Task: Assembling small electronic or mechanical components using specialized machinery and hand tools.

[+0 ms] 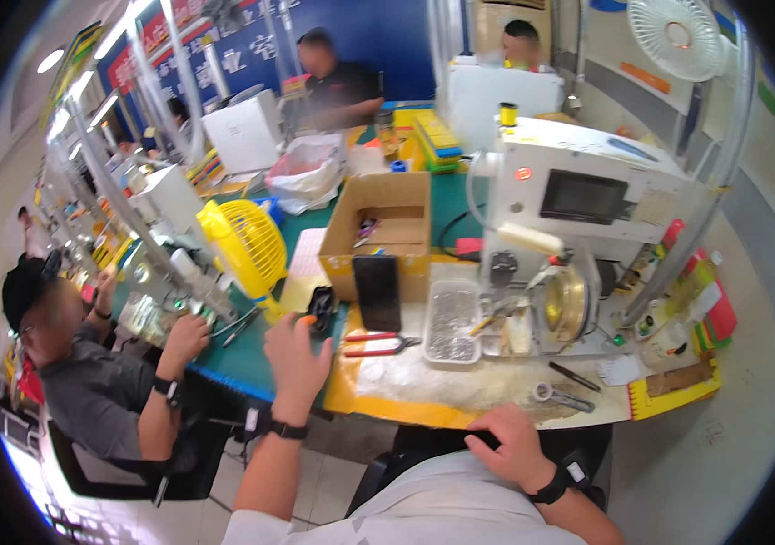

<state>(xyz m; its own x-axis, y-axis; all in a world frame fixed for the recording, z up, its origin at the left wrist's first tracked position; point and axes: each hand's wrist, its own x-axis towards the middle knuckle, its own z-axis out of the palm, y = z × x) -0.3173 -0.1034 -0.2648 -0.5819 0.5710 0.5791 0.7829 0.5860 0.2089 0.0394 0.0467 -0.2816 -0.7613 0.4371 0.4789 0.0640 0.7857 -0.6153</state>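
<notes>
**Left hand raised by a small orange piece, right hand low at the near edge of the surface**

Your left hand is up over the left part of the surface, fingers bent and thumb standing apart. The orange piece shows bright and smooth right at your fingertips; you can't tell from here whether they grip it or only pass in front of it. Your right hand is palm down in front of the edge, its fingers loosely curved and close together; its underside is hidden, so whether it holds anything can't be told.

Just beyond your left fingertips lies a black item, dark and irregular, its outline too small to read. To the right of that hand, the pliers lie flat, their slim red handles spread toward you and their dark nose pointing right, just beside a clear tray full of small silvery parts.

Behind the pliers, a black phone-like device stands upright before an open cardboard box. A yellow fan stands beyond your left hand. Right of the tray is a white machine with a dark screen and a brassy round part. At far left sits a co-worker in a dark shirt.
</notes>
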